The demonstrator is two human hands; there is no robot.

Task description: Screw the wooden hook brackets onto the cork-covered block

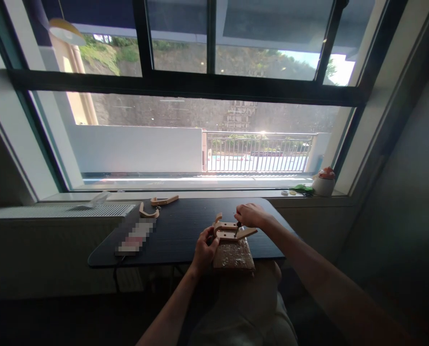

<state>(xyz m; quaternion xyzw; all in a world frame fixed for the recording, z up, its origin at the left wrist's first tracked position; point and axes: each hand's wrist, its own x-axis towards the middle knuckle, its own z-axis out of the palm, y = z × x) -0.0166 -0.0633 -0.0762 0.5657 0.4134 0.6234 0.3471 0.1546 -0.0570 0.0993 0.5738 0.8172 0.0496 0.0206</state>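
Observation:
My left hand is closed around the near end of a light wooden assembly of flat cut-out pieces, held just above the dark table. My right hand is closed on a small dark tool, its tip pressed down onto the wood. A brown block wrapped in clear plastic lies under the assembly at the table's front edge.
Two loose wooden pieces lie at the table's back left: a long one and a curved one. A flat packet lies at the left. On the windowsill stand a white pot with an orange lid and a clear bag.

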